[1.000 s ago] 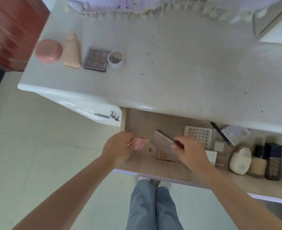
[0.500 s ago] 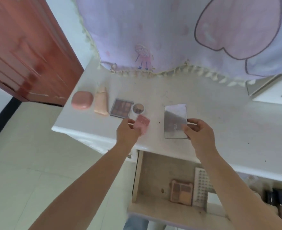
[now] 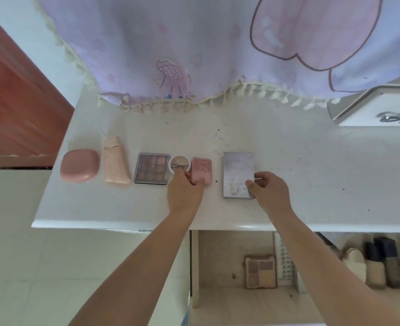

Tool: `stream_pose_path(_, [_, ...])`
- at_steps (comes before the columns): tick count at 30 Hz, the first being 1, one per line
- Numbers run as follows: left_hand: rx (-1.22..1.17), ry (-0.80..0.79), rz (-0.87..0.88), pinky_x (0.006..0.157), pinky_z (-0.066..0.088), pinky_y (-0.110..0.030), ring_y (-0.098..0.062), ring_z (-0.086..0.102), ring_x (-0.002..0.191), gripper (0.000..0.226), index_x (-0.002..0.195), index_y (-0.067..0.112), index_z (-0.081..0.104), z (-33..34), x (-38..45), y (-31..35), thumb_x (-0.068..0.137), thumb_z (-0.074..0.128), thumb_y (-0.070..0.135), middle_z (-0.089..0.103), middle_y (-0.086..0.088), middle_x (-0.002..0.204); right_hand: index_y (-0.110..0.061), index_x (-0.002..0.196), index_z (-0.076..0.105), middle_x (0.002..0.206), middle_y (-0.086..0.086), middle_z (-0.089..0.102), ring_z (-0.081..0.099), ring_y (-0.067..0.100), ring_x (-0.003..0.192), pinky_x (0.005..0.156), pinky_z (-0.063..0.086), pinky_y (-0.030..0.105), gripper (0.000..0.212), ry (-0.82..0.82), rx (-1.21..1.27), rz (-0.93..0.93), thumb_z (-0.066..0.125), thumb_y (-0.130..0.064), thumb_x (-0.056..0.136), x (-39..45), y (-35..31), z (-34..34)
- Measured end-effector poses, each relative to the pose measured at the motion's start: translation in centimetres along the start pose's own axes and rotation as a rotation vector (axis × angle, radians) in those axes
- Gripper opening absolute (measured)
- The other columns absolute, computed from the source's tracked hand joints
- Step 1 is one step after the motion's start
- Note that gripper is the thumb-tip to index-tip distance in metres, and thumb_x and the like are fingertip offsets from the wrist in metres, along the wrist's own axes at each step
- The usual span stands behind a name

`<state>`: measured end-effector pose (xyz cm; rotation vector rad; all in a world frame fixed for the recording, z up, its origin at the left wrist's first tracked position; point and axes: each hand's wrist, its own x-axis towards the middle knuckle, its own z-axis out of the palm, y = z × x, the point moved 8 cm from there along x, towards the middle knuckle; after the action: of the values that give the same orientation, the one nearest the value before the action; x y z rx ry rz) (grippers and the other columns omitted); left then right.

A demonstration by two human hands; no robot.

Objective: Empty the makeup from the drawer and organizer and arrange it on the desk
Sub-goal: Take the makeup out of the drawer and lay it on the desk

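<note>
On the desk [image 3: 288, 161], a pink compact [image 3: 201, 169] is pinched by the left hand [image 3: 184, 194] and a silver palette [image 3: 238, 174] by the right hand [image 3: 270, 192] — near edges hidden; bottles [image 3: 382, 264] in the open drawer [image 3: 217, 302] are blurred.

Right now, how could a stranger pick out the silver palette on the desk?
On the white desk a row of makeup runs from the left. The silver palette ends it on the right, gripped by the right hand. It alone is plain grey metal, larger than the pink case beside it.

The single head-worn camera is looking steeply down from above and close in at the white desk top [image 3: 288, 161] and the open wooden drawer [image 3: 217, 302] beneath it.
</note>
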<state>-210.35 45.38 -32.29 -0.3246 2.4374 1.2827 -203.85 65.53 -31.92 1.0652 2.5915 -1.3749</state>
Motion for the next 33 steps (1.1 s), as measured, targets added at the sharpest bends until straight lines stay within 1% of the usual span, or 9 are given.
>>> stream_pose_path(3, [0.098,-0.036,0.041,0.081,0.052,-0.042,-0.033,0.065,0.086,0.019,0.091,0.011,0.042,0.1,0.0,0.3,0.087,0.058,0.021,0.064,-0.013,0.098,-0.001,0.103,0.061,0.090,0.007,0.063,0.053,0.016,0.083,0.060,0.030,0.015,0.022,0.015,-0.218,-0.085,0.057,-0.015,0.086,0.0,-1.0,-0.3])
stream_pose_path(7, [0.205,-0.036,0.092,0.077,0.049,-0.034,-0.031,0.063,0.092,0.026,0.108,0.004,0.048,0.1,-0.4,0.6,0.090,0.054,0.022,0.064,-0.014,0.103,0.000,0.100,0.060,0.102,0.015,0.062,0.056,0.026,0.094,0.074,0.035,0.024,0.020,0.035,-0.433,-0.159,0.052,-0.012,0.086,0.0,-1.9,-0.4])
stream_pose_path(12, [0.350,0.024,0.209,0.070,0.035,-0.026,-0.026,0.058,0.090,0.028,0.116,0.007,0.048,0.2,-4.0,0.9,0.093,0.047,0.022,0.061,-0.010,0.096,-0.001,0.115,0.057,0.109,0.016,0.061,0.058,0.029,0.097,0.078,0.035,0.021,0.032,0.094,-0.346,-0.263,0.054,-0.015,0.086,-2.2,-0.6,-1.7])
stream_pose_path(16, [0.423,-0.170,0.477,0.069,0.036,-0.025,-0.018,0.051,0.076,0.020,0.107,0.010,0.054,4.9,-10.6,-0.2,0.094,0.043,0.020,0.055,-0.004,0.084,0.005,0.093,0.065,0.086,0.020,0.066,0.060,0.028,0.081,0.075,0.040,0.020,0.030,0.184,-0.288,-0.511,0.046,-0.014,0.080,-7.7,3.0,-4.3])
stream_pose_path(21, [0.728,-0.553,0.451,0.087,0.046,-0.027,-0.017,0.049,0.104,0.024,0.117,0.018,0.045,14.9,-15.2,-6.3,0.096,0.036,0.025,0.049,-0.002,0.120,0.000,0.084,0.067,0.077,0.016,0.069,0.058,0.020,0.079,0.068,0.048,0.025,0.021,-0.038,-0.488,-0.478,0.051,-0.008,0.072,-9.9,13.7,-6.1])
stream_pose_path(24, [0.865,-0.579,0.374,0.102,0.035,-0.033,-0.022,0.037,0.125,0.036,0.130,0.016,0.038,18.9,-14.5,-8.6,0.094,0.040,0.022,0.037,-0.006,0.136,-0.003,0.109,0.063,0.111,0.016,0.064,0.058,0.036,0.104,0.088,0.047,0.038,0.035,-0.269,-0.669,-0.258,0.062,-0.004,0.074,-8.3,19.6,-6.0])
stream_pose_path(27, [0.966,-0.572,0.333,0.107,0.028,-0.035,-0.025,0.028,0.132,0.043,0.134,0.012,0.033,21.8,-13.9,-9.6,0.092,0.041,0.017,0.034,-0.009,0.141,-0.010,0.129,0.046,0.143,0.007,0.038,0.034,0.024,0.132,0.106,0.028,0.032,0.047,-0.452,-0.769,-0.246,0.056,-0.015,0.084,-7.3,22.4,-5.1])
stream_pose_path(30, [1.033,-0.546,0.274,0.106,0.027,-0.036,-0.027,0.027,0.133,0.044,0.136,0.010,0.032,23.2,-13.7,-10.1,0.093,0.040,0.012,0.034,-0.011,0.141,-0.014,0.139,0.030,0.150,0.003,0.024,0.027,0.021,0.136,0.107,0.030,0.034,0.054,-0.505,-0.873,-0.254,0.050,-0.022,0.089,-6.4,23.3,-4.4])
stream_pose_path(33, [1.123,-0.500,0.251,0.105,0.029,-0.037,-0.030,0.027,0.131,0.038,0.130,0.007,0.040,23.4,-13.2,-9.9,0.092,0.038,0.008,0.038,-0.012,0.137,-0.016,0.131,0.040,0.138,0.005,0.040,0.038,0.023,0.126,0.095,0.035,0.034,0.042,-0.480,-0.940,-0.309,0.046,-0.020,0.090,-6.1,23.4,-4.2])
